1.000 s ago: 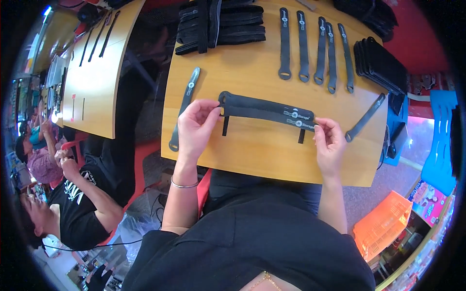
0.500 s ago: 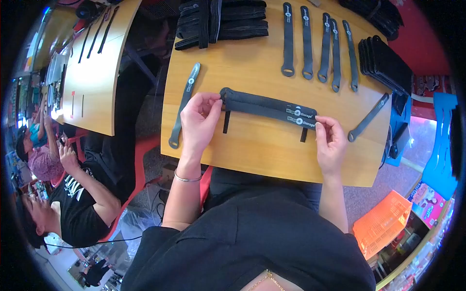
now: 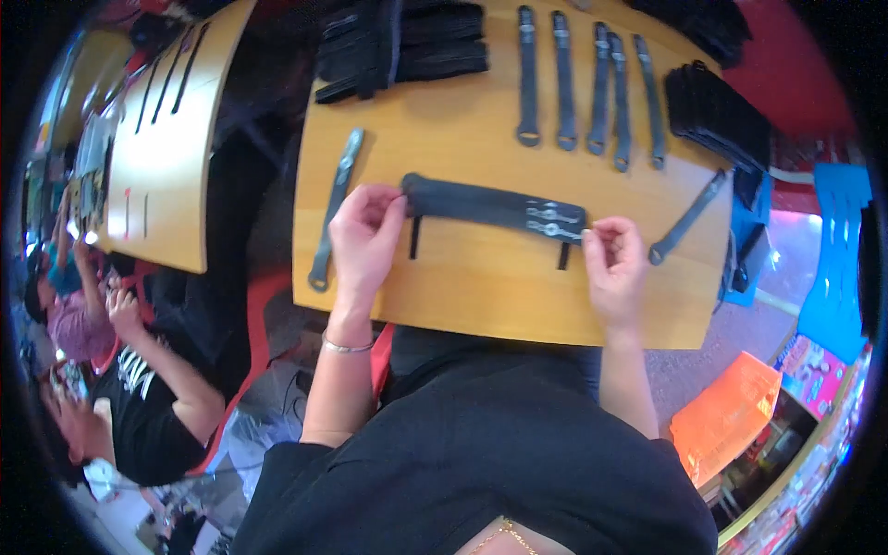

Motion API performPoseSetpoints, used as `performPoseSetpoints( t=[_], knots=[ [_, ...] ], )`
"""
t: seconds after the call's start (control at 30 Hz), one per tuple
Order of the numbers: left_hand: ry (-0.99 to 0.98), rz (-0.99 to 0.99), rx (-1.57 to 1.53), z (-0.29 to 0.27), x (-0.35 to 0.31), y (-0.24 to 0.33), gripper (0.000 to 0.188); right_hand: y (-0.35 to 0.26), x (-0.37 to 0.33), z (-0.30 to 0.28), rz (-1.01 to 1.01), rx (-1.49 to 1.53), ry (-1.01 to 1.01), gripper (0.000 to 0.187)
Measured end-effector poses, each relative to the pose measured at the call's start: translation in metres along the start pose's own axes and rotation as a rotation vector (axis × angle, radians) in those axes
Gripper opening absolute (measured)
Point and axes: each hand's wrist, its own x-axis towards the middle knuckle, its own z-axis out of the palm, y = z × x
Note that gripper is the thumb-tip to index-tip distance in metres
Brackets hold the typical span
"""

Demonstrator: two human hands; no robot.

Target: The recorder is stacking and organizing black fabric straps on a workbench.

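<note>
A pair of dark grey hook-and-loop straps [image 3: 490, 205] with white print lies one overlapping the other across the near part of the table. My left hand [image 3: 363, 242] pinches their left end between thumb and fingers. At the printed right end, my right hand [image 3: 617, 266] has its thumb and fingertips closed on the corner. Below the straps, two short black strips [image 3: 563, 256] show on the wood. One single strap [image 3: 336, 211] lies left of my left hand, and another strap [image 3: 689, 217] lies slanted beyond my right hand.
Several loose straps [image 3: 564, 88] lie in a row at the table's far side. Bundled black straps [image 3: 435, 46] are stacked far left, and a black pile [image 3: 717, 111] sits far right. An orange crate [image 3: 726, 416] stands right of the table [image 3: 518, 310]. Another person [image 3: 153, 388] sits at left.
The whole view has shifted a little left and blurred somewhat. Both hands keep hold of the strap ends, with little movement against the table.
</note>
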Motion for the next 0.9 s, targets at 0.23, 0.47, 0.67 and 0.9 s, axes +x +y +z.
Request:
performPoseSetpoints(
  t=[0.23, 0.47, 0.67, 0.9],
  knots=[
    [-0.028, -0.052, -0.043, -0.011, -0.001, -0.005, 0.004, -0.002, -0.001, 0.005, 0.038, 0.1, -0.039, 0.016],
    [-0.002, 0.001, -0.102, -0.002, 0.003, -0.003, 0.005, -0.007, 0.0, 0.003, 0.003, 0.049, 0.029, 0.015],
    [0.035, 0.013, -0.064, -0.002, 0.003, -0.007, 0.005, 0.005, 0.002, 0.006, -0.043, 0.088, 0.004, 0.015],
    [0.055, 0.007, -0.019, -0.001, 0.002, -0.006, 0.006, 0.004, 0.002, 0.007, -0.043, 0.081, 0.01, 0.016]
  ],
)
